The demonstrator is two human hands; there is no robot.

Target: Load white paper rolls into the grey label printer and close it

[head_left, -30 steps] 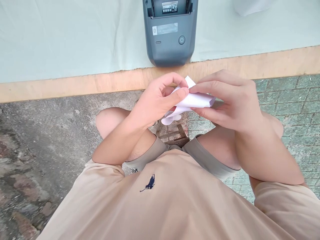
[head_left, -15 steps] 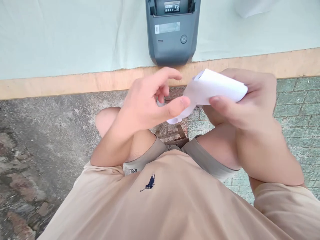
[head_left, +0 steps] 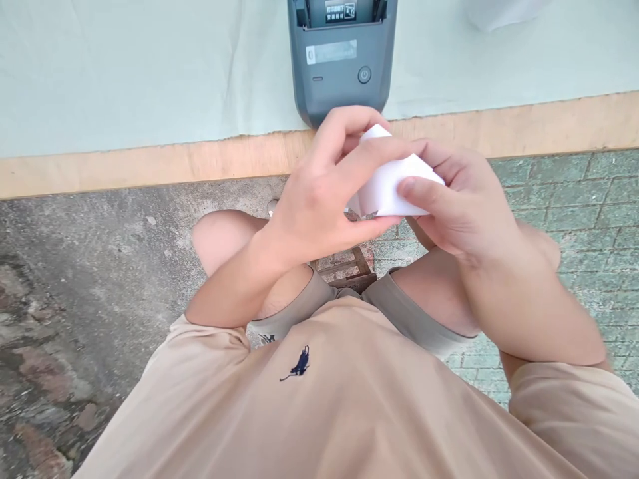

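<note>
Both my hands are around a white paper roll (head_left: 392,186), held over my lap just in front of the table edge. My left hand (head_left: 324,193) curves over the roll's left side, fingers across its top and thumb along the bottom. From the right, my right hand (head_left: 464,193) grips it, thumb pressed on the paper's face and fingers behind. A short flap of paper hangs at the roll's lower left. Just beyond my left fingers stands a dark grey label printer (head_left: 339,80), its upper compartment open, with a power button on the front.
The printer rests on a pale green cloth (head_left: 150,73) over a table with a bare wooden edge (head_left: 200,163). A white object (head_left: 504,13) lies at the back right, cut off by the frame. A wooden stool (head_left: 357,273) shows between my legs.
My left hand has moved right and up and closed around the paper roll. My right hand has come left with the roll, turning it. The loose paper end now hangs shorter.
</note>
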